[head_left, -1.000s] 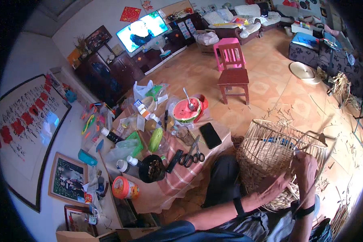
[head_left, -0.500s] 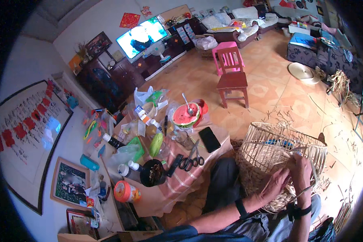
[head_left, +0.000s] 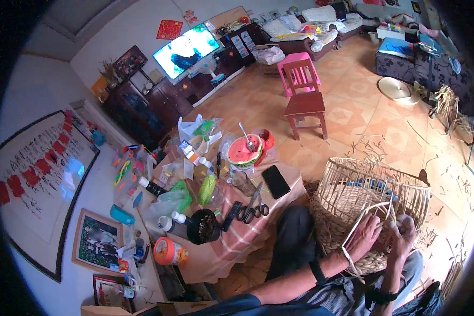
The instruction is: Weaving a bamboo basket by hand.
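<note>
A half-woven straw basket (head_left: pixel 346 203) sits tilted at my lap, braided below with bare upright stakes around its open top. Curled at its near edge, my left hand (head_left: pixel 364 238) is closed on the weave; its fingertips are partly hidden. Just to the right, my right hand (head_left: pixel 404 235) pinches a pale straw strand (head_left: pixel 344 246). This strand arches over the fingers of my left hand and drops along its outer side. Something blue shows through the basket's far stakes.
At left, a cloth-covered table (head_left: pixel 236 239) holds scissors (head_left: pixel 253 210), a phone (head_left: pixel 275 182), a cut watermelon (head_left: pixel 245 154), a black bowl (head_left: pixel 203 226) and bottles. A wooden chair (head_left: pixel 304 105) stands ahead. Straw scraps litter the floor at right, near a straw bundle (head_left: pixel 446 102).
My hands have drawn apart; the right one has come lower and slightly right. The strand, trailing at the right before, now loops up and over to the left around my left hand.
</note>
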### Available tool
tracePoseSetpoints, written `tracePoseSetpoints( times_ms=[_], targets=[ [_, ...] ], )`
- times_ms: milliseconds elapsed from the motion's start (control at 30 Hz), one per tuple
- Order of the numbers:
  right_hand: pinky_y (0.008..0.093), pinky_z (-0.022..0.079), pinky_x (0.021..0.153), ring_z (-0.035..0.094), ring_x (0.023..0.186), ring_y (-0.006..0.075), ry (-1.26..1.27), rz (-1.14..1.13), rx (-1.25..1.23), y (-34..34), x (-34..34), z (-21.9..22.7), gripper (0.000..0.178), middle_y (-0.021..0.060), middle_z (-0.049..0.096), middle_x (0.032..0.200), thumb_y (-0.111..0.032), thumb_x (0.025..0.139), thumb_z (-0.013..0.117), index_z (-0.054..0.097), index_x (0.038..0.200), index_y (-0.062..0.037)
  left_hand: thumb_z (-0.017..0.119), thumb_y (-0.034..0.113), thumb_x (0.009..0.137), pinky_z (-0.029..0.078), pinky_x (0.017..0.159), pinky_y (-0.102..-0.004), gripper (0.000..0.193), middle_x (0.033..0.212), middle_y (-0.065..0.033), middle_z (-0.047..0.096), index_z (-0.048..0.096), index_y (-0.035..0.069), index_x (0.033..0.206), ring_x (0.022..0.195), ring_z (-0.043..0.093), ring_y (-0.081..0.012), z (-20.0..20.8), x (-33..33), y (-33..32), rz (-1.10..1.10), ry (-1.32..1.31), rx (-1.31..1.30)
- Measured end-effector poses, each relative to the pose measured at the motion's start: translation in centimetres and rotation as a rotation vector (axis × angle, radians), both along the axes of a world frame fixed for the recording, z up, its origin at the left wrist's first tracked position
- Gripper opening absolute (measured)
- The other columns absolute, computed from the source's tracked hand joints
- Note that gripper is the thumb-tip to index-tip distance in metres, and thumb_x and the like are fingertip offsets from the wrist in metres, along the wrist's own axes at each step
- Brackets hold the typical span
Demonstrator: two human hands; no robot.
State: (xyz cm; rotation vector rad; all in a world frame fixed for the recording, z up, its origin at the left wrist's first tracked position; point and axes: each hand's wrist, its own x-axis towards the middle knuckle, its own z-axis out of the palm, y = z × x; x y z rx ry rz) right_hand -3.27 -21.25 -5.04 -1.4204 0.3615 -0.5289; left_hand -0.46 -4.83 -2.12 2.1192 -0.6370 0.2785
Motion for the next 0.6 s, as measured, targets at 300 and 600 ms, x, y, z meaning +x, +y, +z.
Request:
tracePoseSetpoints(
  times_ms=[300, 600],
  targets=[
    [0.025, 0.044, 0.051, 0.056, 0.06, 0.0126, 0.233, 0.078, 0.323, 1.2, -3.5, 4.1, 0.024, 0.0017, 0.063, 0.084, -0.003, 0.088, 0.065, 0.06, 0.111, -0.0075, 0.071, 0.011, 0.085, 0.05, 0.078, -0.0473, 0.023, 0.099, -0.0169, 0.058, 0.062, 0.004, 0.105, 0.092, 0.059, -0.0393, 0.4, -0.9, 0.8, 0.031, -0.002, 0.064],
    [0.0218, 0.042, 0.042, 0.05, 0.047, 0.007, 0.086, 0.17, 0.703, 2.9, -9.9, 1.8, 0.022, 0.001, 0.067, 0.078, -0.006, 0.09, 0.074, 0.06, 0.108, -0.0063, 0.071, 0.014, 0.091, 0.055, 0.084, -0.0346, 0.036, 0.105, -0.0094, 0.062, 0.062, 0.002, 0.123, 0.095, 0.064, -0.0195, 0.8, -0.3, 3.6, -0.23, 0.383, -0.277]
  ],
)
